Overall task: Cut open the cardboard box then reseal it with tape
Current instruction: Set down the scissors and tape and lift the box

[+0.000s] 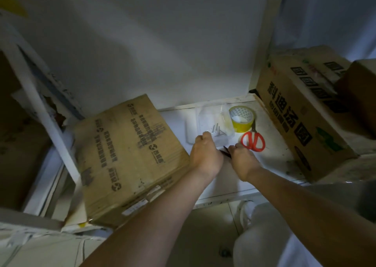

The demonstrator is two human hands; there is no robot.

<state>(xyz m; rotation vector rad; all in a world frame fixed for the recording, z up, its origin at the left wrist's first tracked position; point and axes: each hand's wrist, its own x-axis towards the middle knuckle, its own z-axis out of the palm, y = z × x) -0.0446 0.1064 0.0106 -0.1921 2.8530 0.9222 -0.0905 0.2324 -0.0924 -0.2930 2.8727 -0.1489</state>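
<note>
Both hands were curled over a thin dark tool (225,151) on the white shelf (270,144), the left hand (205,155) and right hand (243,161) pinching its ends. The cardboard box (126,155) sat just left, unopened; tape roll (242,118) and red scissors (253,140) lay beyond.

A clear plastic tray (211,122) lies near the back edge of the white shelf (270,144), holding a few thin metal pins (216,131) toward its front. At the shelf's right edge a second printed cardboard carton (301,112) sits tilted, bold black characters across its face, with a plain brown box (360,96) just beside it at the far right. A white wall (162,43) rises behind. Pale floor tiles (213,226) show below the shelf's front edge.
</note>
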